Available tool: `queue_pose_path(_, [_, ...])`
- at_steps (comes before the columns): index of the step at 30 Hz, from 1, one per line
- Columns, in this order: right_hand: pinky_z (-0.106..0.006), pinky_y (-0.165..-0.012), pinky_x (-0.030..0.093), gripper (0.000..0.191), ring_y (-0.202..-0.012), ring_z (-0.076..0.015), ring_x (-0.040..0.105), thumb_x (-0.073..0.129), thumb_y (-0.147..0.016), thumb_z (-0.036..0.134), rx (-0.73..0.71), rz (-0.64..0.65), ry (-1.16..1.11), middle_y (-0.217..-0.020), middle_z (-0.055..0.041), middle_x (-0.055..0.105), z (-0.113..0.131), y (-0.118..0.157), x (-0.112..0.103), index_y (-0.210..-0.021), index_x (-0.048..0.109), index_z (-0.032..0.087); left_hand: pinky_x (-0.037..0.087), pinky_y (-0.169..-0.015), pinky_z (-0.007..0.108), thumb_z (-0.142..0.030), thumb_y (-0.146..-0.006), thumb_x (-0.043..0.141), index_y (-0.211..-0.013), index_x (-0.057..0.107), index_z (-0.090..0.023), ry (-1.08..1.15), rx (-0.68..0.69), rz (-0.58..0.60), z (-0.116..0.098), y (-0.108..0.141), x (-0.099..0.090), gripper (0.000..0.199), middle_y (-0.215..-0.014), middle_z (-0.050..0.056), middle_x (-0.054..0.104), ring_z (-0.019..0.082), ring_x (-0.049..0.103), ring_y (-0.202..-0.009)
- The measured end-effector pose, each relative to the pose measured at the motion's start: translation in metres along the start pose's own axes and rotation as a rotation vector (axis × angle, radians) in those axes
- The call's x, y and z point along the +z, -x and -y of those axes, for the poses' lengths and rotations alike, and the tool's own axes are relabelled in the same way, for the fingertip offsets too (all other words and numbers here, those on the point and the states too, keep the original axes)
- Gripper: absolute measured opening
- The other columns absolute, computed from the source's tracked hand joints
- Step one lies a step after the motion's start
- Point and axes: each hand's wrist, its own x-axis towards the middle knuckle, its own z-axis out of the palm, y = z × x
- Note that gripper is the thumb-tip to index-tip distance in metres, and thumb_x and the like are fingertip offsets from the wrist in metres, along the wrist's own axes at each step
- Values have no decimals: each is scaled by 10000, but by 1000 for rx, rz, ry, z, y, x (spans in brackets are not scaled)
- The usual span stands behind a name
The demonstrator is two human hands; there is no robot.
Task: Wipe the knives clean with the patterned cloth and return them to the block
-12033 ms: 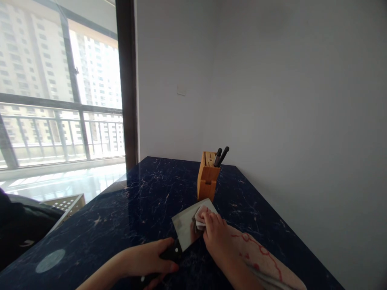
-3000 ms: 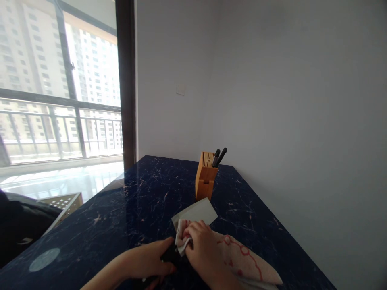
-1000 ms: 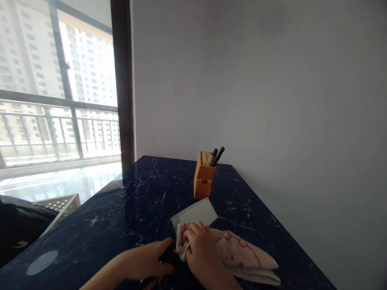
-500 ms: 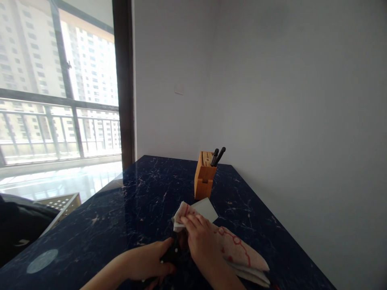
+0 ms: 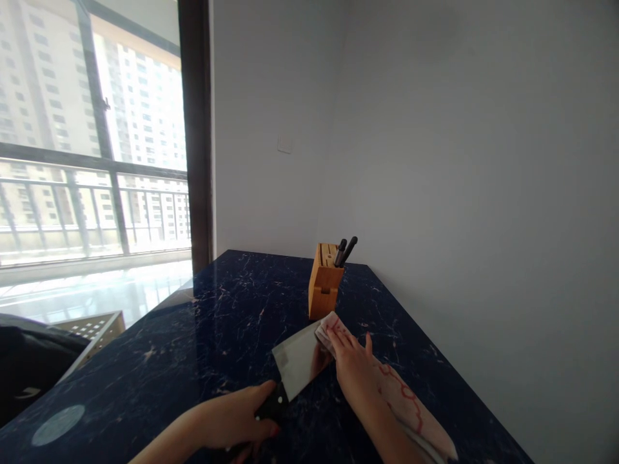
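A cleaver (image 5: 298, 362) with a wide shiny blade points away from me over the dark table. My left hand (image 5: 246, 419) is wrapped round its black handle (image 5: 273, 403). My right hand (image 5: 352, 364) presses a white cloth with a red pattern (image 5: 401, 399) against the far end of the blade. The cloth's loose part trails back under my right forearm toward the table's near right side. Just beyond the blade stands a wooden knife block (image 5: 325, 283), with two black-handled knives (image 5: 345, 251) in its slots.
The blue-black marbled table (image 5: 232, 309) narrows toward a grey wall (image 5: 435, 161). A pale round patch (image 5: 58, 425) lies at its near left. Left of the table are a dark bag-like thing (image 5: 33, 361), a perforated light box (image 5: 91, 332) and a glass door.
My right hand and the cloth have slid from near the handle along the blade to its far end, uncovering most of the blade. My left hand has stayed on the handle.
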Motion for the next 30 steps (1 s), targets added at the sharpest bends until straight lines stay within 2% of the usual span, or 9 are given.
queue_pose_path(5, [-505,-986,115,514,-1051,-221,490,246,-808,49,53,74,71,-1077,-65,602,-16,0,-7,-1212,471,273,321,-354,198,-372,-720,499,-906,427,-200,49,-1,-20,-6,4,-1,263,-557,-13,596,133,500,-372])
queue_pose_path(9, [-528,-986,90,471,-984,-239,528,269,-807,45,98,42,189,-983,-83,633,-30,1,-4,-1132,548,239,321,-338,190,-371,-728,511,-899,442,-197,70,15,-32,-10,8,-2,254,-553,-10,592,129,499,-366])
queue_pose_path(12, [-536,-995,45,419,-978,-256,524,309,-796,51,114,-18,234,-1017,-112,614,-34,2,0,-1091,576,183,294,-294,171,-335,-712,541,-929,441,-194,162,-18,29,-10,8,-4,278,-528,-39,556,91,420,-307])
queue_pose_path(15, [-533,-1005,21,388,-1034,-263,485,332,-797,74,100,-188,185,-1129,-123,557,-33,-1,6,-1105,553,156,287,-273,156,-298,-687,580,-968,462,-188,257,-27,129,-8,8,-10,325,-476,-66,512,72,371,-287])
queue_pose_path(18, [-530,-1010,51,444,-1085,-246,445,326,-772,77,106,-388,-19,-1171,-113,522,-36,-9,13,-1187,462,152,285,-263,150,-325,-668,627,-1020,480,-189,348,0,186,-3,10,-20,405,-443,-71,484,77,377,-301])
queue_pose_path(21, [-506,-982,203,494,-1069,-220,452,296,-776,128,146,-546,-375,-1141,-107,511,-45,-18,22,-1266,341,161,291,-288,142,-376,-683,639,-1064,484,-195,418,63,165,5,13,-31,449,-459,-69,469,63,381,-315])
queue_pose_path(23, [-456,-935,307,471,-1039,-213,465,293,-807,208,206,-624,-605,-1119,-115,492,-51,-21,27,-1276,318,166,298,-302,140,-383,-692,640,-1067,487,-193,432,92,138,9,15,-37,447,-486,-65,470,54,387,-327])
queue_pose_path(26, [-424,-900,359,453,-1011,-209,476,336,-820,314,295,-652,-825,-1094,-94,470,-52,-21,31,-1260,336,204,302,-307,137,-386,-716,622,-1080,476,-193,442,131,87,14,15,-42,437,-509,-63,474,45,386,-326])
queue_pose_path(30, [-404,-872,395,423,-995,-189,487,357,-816,320,301,-585,-958,-1081,-55,458,-37,-16,31,-1232,331,249,320,-311,132,-421,-724,605,-1041,477,-186,456,167,34,16,13,-44,415,-556,-55,491,39,402,-346])
